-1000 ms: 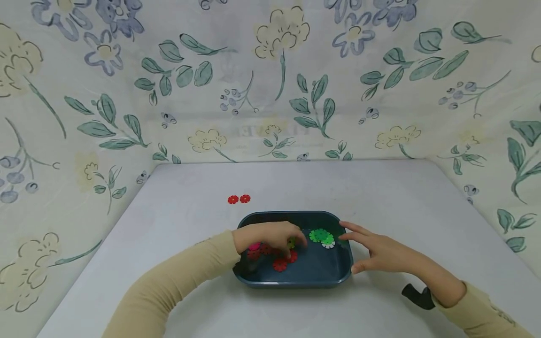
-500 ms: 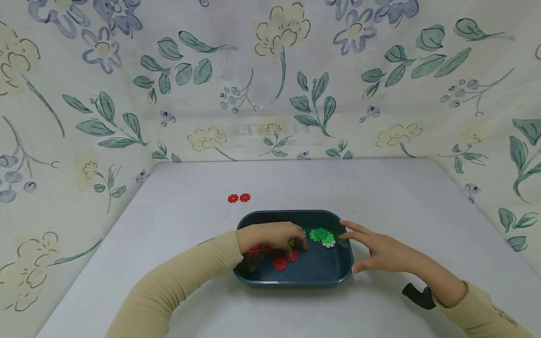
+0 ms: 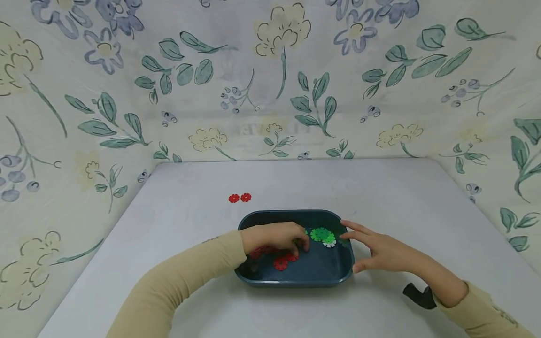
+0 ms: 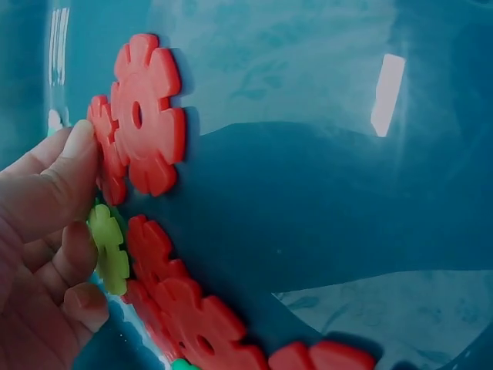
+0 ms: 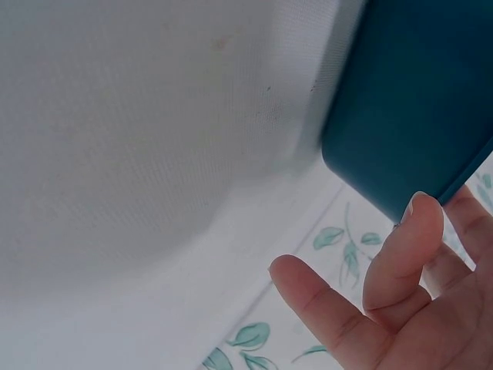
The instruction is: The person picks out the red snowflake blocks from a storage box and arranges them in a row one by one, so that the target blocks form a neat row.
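Left hand [image 3: 279, 236]: fingers curled inside the tray [image 3: 314, 270], thumb at the edge of a red disc [image 4: 110, 154]; from where I stand, I cannot tell whether it is pinched. Right hand [image 3: 382, 253]: spread wide at the tray's right end. Pair of red discs [image 3: 246, 197]: on the counter [image 3: 190, 183], beyond the tray. Handling, in my judgement: lift singly by the notched rim, clear of the yellow-green disc [image 4: 112, 258], tray steadied.
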